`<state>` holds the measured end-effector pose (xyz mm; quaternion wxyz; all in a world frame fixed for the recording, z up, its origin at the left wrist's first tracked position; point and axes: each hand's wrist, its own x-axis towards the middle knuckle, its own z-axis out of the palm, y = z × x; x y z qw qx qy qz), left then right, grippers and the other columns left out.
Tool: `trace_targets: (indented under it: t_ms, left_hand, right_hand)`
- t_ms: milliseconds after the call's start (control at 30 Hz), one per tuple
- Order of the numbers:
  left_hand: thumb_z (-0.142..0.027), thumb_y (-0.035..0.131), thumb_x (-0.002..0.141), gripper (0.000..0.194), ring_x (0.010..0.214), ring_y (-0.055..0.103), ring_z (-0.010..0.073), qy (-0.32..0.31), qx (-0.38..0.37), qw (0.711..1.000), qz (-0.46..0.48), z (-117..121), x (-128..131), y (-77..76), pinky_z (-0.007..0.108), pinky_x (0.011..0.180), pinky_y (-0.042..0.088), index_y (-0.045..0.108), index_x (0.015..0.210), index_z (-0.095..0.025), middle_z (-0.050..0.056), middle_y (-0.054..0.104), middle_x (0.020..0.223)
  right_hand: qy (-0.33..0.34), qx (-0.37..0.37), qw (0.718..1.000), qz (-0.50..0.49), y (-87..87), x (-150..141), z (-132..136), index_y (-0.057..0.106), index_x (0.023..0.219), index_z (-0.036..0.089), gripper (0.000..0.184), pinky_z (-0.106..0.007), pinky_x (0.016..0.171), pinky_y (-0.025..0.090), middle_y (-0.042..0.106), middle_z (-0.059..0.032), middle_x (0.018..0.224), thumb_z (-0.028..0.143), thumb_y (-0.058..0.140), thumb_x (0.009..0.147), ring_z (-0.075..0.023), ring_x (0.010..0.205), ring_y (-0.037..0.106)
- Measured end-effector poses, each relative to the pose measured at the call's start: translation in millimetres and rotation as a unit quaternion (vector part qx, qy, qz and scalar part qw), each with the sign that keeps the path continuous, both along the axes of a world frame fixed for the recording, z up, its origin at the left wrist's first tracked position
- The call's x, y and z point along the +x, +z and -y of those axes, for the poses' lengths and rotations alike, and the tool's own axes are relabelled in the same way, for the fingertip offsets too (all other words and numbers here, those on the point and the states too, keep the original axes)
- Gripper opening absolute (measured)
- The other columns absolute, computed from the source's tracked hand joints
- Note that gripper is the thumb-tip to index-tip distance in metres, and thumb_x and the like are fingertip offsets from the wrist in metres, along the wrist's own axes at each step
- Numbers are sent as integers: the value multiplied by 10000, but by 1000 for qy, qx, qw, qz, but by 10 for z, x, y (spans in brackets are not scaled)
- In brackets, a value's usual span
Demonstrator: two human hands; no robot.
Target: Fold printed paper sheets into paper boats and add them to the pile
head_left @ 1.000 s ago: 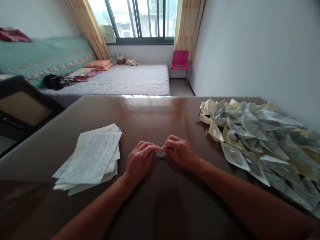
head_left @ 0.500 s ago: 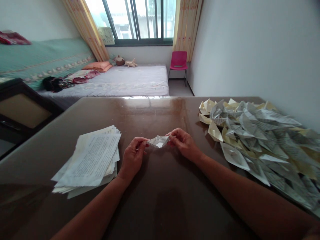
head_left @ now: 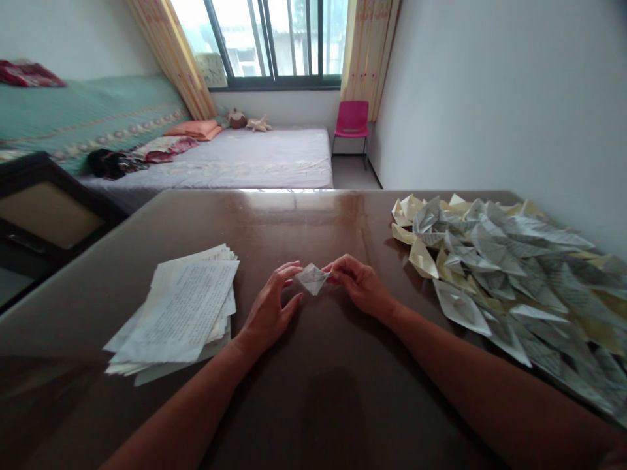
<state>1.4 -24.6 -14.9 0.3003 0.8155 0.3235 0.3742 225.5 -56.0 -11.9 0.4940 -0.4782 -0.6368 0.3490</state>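
Note:
A small folded paper boat (head_left: pixel 312 279), printed with text, is held a little above the brown table in front of me. My right hand (head_left: pixel 356 282) pinches its right end between thumb and fingers. Beside the boat's left end is my left hand (head_left: pixel 274 301), its thumb and fingers spread apart; its fingertips are close to the paper, and I cannot tell whether they touch it. To the left lies a stack of printed paper sheets (head_left: pixel 179 313). A large heap of folded paper boats (head_left: pixel 494 261) covers the right side of the table.
The glossy brown table (head_left: pixel 294 228) reaches to a bed (head_left: pixel 274 156) beyond its far edge. A pink chair (head_left: pixel 352 119) stands by the wall under the window. At the left is a dark cabinet (head_left: pixel 49 209).
The fingers drew apart and the paper opened out into a boat shape between both hands. Since then the left hand has released its end, and the boat has tilted in the right hand.

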Motion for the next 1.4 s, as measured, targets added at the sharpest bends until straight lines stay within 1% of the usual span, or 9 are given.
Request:
trace_targets:
  t_ms: [100, 233, 300, 500, 700, 1000, 1167, 1267, 1400]
  left_hand:
    - [-176, 563, 861, 479, 1218, 517, 204, 0, 25, 999, -23, -3, -13, 12, 384, 965, 499, 410, 1310, -242, 116, 465, 1379]
    - [-175, 510, 889, 138, 1130, 579, 189, -16, 48, 995, -88, 4, -21, 58, 349, 951, 495, 593, 995, -207, 83, 573, 1254]
    - [-167, 503, 889, 124, 1087, 604, 181, -17, 60, 993, -99, 18, -17, 74, 322, 937, 496, 612, 939, -199, 79, 607, 1204]
    - [-169, 455, 909, 222, 1044, 623, 172, -36, 97, 987, -125, 82, 26, 57, 293, 892, 510, 649, 1011, -205, 70, 628, 1185]
    - [-213, 448, 922, 188, 947, 591, 180, -5, 161, 961, -226, 153, 44, 75, 306, 813, 512, 631, 963, -209, 57, 630, 1049]
    - [-254, 447, 945, 177, 914, 557, 174, -20, 179, 949, -259, 173, 51, 99, 303, 794, 493, 618, 960, -213, 38, 640, 1032]
    - [-332, 513, 922, 167, 957, 558, 182, -41, 152, 958, -240, 133, 32, 69, 319, 834, 490, 631, 920, -213, 28, 660, 1049]
    - [-341, 522, 918, 186, 958, 564, 176, -41, 125, 965, -227, 102, 24, 58, 313, 839, 493, 636, 850, -211, 19, 672, 1019]
    - [-346, 555, 899, 143, 1037, 548, 182, -40, 130, 964, -227, 105, 29, 68, 316, 867, 483, 645, 929, -239, 7, 636, 1158]
  right_hand:
    - [15, 8, 1000, 16, 32, -6, 16, 588, 884, 194, 99, -285, 740, 505, 692, -37, 934, 280, 539, 884, -142, 796, 629]
    - [36, -7, 998, 56, 88, 8, 35, 574, 893, 183, 80, -251, 669, 493, 672, -38, 937, 247, 538, 863, -121, 733, 606]
    - [24, 8, 996, 90, 121, 8, 47, 571, 961, 184, 128, -248, 661, 485, 652, -43, 961, 229, 541, 846, -128, 770, 600]
    - [0, 139, 969, 205, 240, -62, 113, 547, 1117, 221, 361, -386, 968, 402, 551, -82, 1223, 251, 644, 771, -211, 1161, 486]
    - [-5, 144, 953, 266, 323, -134, 196, 578, 1004, 231, 291, -424, 978, 357, 545, -80, 1273, 321, 689, 750, -246, 1206, 437]
    - [11, 75, 920, 386, 207, -80, 160, 658, 929, 252, 146, -414, 935, 326, 595, -34, 1231, 333, 671, 808, -240, 1174, 443]
    - [52, 51, 896, 439, 211, -63, 137, 645, 863, 220, 68, -317, 789, 345, 679, -20, 986, 281, 646, 834, -189, 967, 546]
    - [39, 57, 865, 497, 234, -100, 152, 616, 826, 190, 96, -320, 757, 327, 679, -37, 876, 279, 607, 860, -189, 877, 562]
    - [40, 83, 845, 527, 240, -136, 166, 608, 883, 181, 93, -317, 745, 326, 671, -58, 910, 265, 569, 880, -196, 886, 562]
